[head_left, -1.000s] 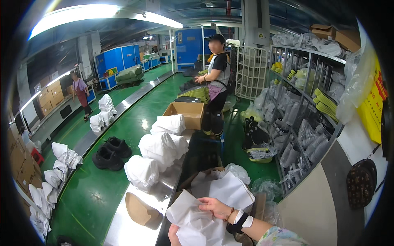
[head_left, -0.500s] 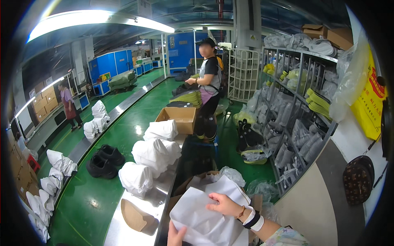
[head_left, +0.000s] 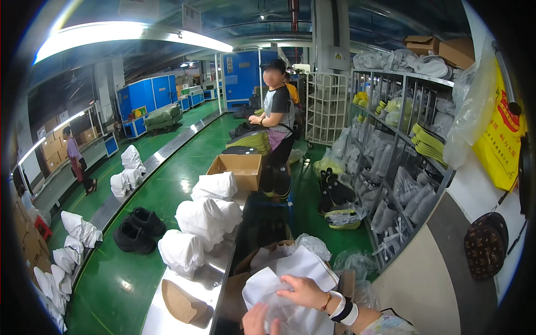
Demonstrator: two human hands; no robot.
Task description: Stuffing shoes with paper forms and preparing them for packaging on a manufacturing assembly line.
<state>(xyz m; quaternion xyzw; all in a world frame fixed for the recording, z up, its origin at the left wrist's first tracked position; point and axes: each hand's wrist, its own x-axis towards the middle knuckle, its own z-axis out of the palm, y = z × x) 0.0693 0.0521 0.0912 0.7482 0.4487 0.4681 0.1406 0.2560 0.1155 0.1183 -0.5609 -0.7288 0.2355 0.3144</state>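
Observation:
White wrapping paper (head_left: 258, 288) lies in loose, creased sheets in front of me. Over it reaches my right hand (head_left: 305, 292), palm down, fingers stretched out and thumb apart, touching or just above the top sheet. My left hand (head_left: 257, 320) is at the sheet's near left corner, somewhat blurred, with thumb and fingers apart. To the left, on the metal bench (head_left: 158, 306), a curved brown cardboard piece (head_left: 180, 301) rests beside several white paper-wrapped bundles (head_left: 181, 249). What lies under the paper is hidden.
An open cardboard box (head_left: 240, 167) sits at the bench's far end, where a co-worker (head_left: 277, 109) stands. Black shoes (head_left: 137, 230) lie left of the bench. Metal shelves (head_left: 407, 134) with bagged goods line the right. A cap (head_left: 487, 245) hangs on the wall.
Both my hands have shifted slightly right and down. My left hand no longer grips the paper's edge, and the sheet is more creased. A distant person at the left has turned and moved left.

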